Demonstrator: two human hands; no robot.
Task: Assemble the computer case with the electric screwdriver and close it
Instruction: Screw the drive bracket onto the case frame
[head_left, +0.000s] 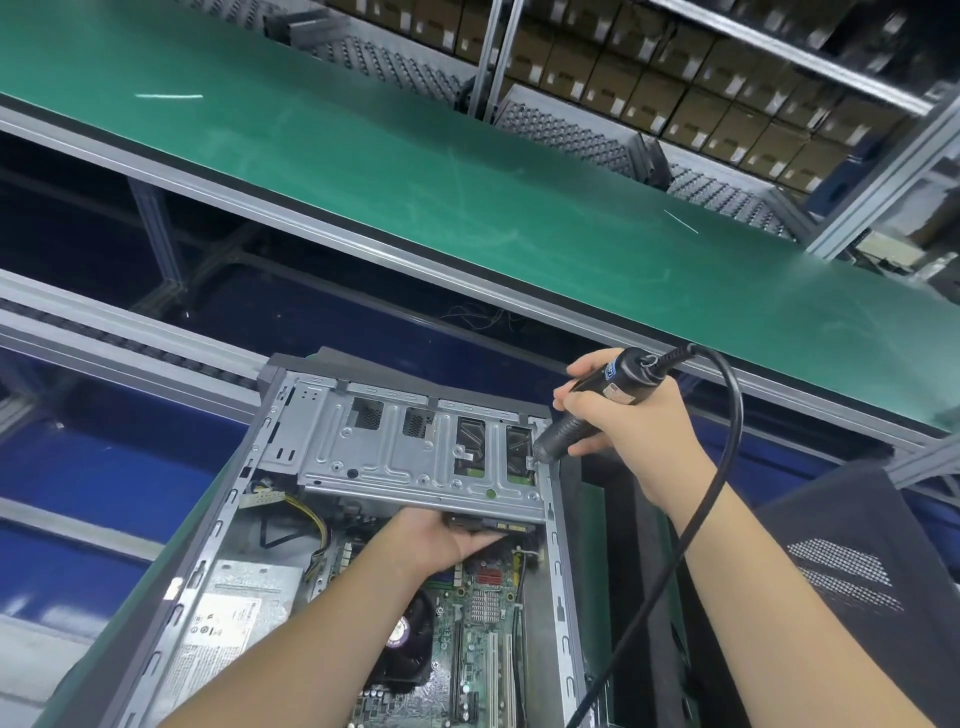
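Screwing the drive cage into the open computer case (395, 597)

The right hand (631, 431) grips the electric screwdriver (587, 408) at the drive cage (415, 452) corner; the left hand (441, 535) grips its underside. Best keep the bit square.

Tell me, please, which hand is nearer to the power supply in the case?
Left. The left hand holds the drive cage's near edge, just beyond the power supply; the right hand grips the screwdriver at the far corner.

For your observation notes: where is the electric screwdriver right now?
In the head view, the electric screwdriver is at right of centre, gripped in the right hand, its tip at the right end of the drive cage.
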